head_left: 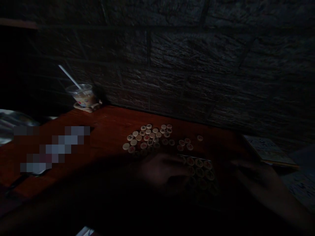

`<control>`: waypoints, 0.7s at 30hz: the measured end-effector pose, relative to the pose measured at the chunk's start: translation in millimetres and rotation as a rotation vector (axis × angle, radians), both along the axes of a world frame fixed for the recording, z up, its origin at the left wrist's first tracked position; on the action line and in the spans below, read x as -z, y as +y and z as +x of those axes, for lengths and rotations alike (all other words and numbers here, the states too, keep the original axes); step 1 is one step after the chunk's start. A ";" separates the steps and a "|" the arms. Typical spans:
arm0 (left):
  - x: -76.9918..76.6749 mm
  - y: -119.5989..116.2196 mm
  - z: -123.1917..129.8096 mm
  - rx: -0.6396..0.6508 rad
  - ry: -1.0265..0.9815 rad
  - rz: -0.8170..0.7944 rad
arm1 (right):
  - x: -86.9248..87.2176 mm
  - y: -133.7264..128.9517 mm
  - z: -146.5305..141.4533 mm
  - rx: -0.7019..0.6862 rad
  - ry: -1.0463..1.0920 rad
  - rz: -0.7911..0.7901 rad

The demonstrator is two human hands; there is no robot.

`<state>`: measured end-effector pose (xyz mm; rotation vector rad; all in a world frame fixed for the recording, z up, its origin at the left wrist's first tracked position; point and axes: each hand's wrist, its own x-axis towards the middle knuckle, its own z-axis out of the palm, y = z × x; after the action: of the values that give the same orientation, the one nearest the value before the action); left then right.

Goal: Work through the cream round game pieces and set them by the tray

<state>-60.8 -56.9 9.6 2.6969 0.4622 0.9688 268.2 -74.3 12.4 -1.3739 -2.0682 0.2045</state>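
Round Chinese chess pieces (pixel 146 138), some with red or dark characters and some blank side up, lie scattered on the reddish-brown table. Closer to me, more pieces (pixel 199 162) sit in rows inside a shallow rectangular case (pixel 213 170), its near part lost in shadow. My left hand (pixel 162 170) is at the case's left side, its fingers stretched out and apart over the edge of the rows. To the right of the case, my right hand (pixel 256 178) hovers with its fingers partly spread. No piece shows in either hand, though the light is very dim.
A plastic cup (pixel 85 95) with a straw stands at the back left on a coaster. A phone-like blurred-out object (pixel 57 149) lies on the left. Patterned booklets or boxes (pixel 268 149) lie at the right. A dark stone-block wall (pixel 167 65) borders the table's far edge.
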 end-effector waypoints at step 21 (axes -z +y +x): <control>-15.8 91.7 -27.5 -0.594 0.117 -0.200 | -3.9 -2.8 -11.6 -0.165 0.035 -0.045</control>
<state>-88.3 34.8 25.4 2.4778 1.3585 0.8311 256.6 -77.1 16.4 -1.2178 -2.1604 0.3443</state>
